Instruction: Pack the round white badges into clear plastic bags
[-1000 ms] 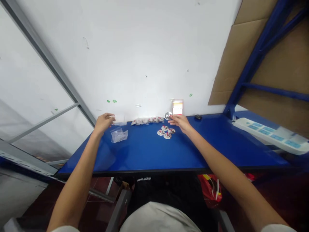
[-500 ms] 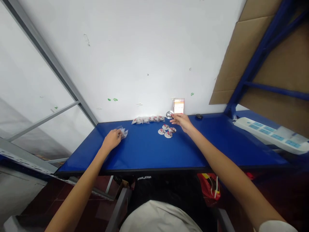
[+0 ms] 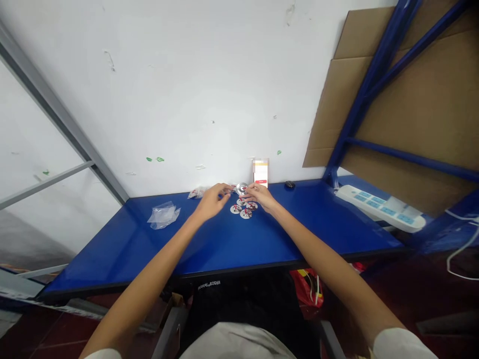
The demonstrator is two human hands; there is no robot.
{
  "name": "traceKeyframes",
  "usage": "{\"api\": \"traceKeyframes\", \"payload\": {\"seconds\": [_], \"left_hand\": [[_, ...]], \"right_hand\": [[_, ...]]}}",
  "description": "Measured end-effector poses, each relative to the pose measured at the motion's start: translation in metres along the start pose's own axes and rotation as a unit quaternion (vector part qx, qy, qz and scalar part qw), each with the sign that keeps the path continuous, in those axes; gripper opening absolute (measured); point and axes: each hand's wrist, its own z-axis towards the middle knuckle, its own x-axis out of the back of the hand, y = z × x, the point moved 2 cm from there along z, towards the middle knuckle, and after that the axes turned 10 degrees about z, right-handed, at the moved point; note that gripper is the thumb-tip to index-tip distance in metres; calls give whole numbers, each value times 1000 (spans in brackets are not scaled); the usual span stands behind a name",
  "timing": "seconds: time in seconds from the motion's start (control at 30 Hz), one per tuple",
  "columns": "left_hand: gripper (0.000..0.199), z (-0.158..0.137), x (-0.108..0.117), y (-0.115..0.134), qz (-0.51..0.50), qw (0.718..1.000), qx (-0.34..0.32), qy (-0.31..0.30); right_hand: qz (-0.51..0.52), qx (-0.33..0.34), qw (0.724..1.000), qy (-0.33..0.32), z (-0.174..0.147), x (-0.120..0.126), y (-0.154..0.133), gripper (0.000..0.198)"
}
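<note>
Gone from the clear bags [image 3: 163, 216], my left grip [image 3: 212, 200] gapes beside the disc [image 3: 241, 189] my right grip [image 3: 263, 195] pinches, shiny side toward me.

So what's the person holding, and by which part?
The right hand pinches a shiny round disc by its right edge; whether the left hand holds anything, I can't tell.

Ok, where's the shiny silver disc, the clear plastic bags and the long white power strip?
Shiny silver disc [image 3: 240, 188]: head view, round face.
Clear plastic bags [image 3: 163, 216]: head view, pile's middle.
Long white power strip [image 3: 379, 207]: head view, top face.
</note>
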Motion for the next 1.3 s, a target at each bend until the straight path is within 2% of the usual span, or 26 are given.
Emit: {"api": "traceKeyframes", "payload": {"seconds": [0.13, 0.2, 0.3, 0.47, 0.57, 0.67, 0.77, 0.83, 0.9, 0.93, 1.0, 1.13, 1.3], "left_hand": [[25, 23, -42, 14, 57, 997, -44, 20], [18, 27, -54, 11, 66, 996, -39, 37], [14, 27, -64, 2, 21, 997, -19, 73], [22, 22, -60, -12, -67, 992, 48, 91], [24, 20, -48, -28, -28, 992, 84, 95], [16, 17, -43, -49, 52, 995, 90, 11], [14, 13, -49, -64, 53, 991, 99, -74], [16, 10, -57, -67, 22, 989, 107, -95], [18, 9, -64, -65, -2, 990, 101, -101], [19, 9, -67, -63, -9, 991, 92, -100], [22, 9, -69, -58, -20, 993, 78, -90], [33, 9, -66, -55, -12, 994, 98, -55], [33, 8, -64, -55, 22, 993, 107, -37]], "right_hand": [[-7, 2, 1000, -9, 2, -2, 4, 34], [-9, 4, 1000, -9, 2, -1, 4, 35], [-2, -13, 1000, -16, 1, 1, 0, 35], [21, -76, 996, -35, 2, 10, -5, 18], [-10, -75, 997, 3, 6, 21, -9, 19], [-73, -40, 994, 65, 9, 31, -17, 18], [-218, 38, 972, 83, 10, 36, -25, 18], [-347, 99, 930, 63, 10, 36, -28, 23], [-428, 125, 894, 32, 10, 34, -26, 28], [-441, 122, 889, 17, 10, 34, -23, 31], [-429, 99, 897, -17, 11, 32, -18, 36], [-402, 74, 910, -62, 11, 29, -13, 41], [-456, 91, 880, -93, 6, 26, -20, 29]]}}
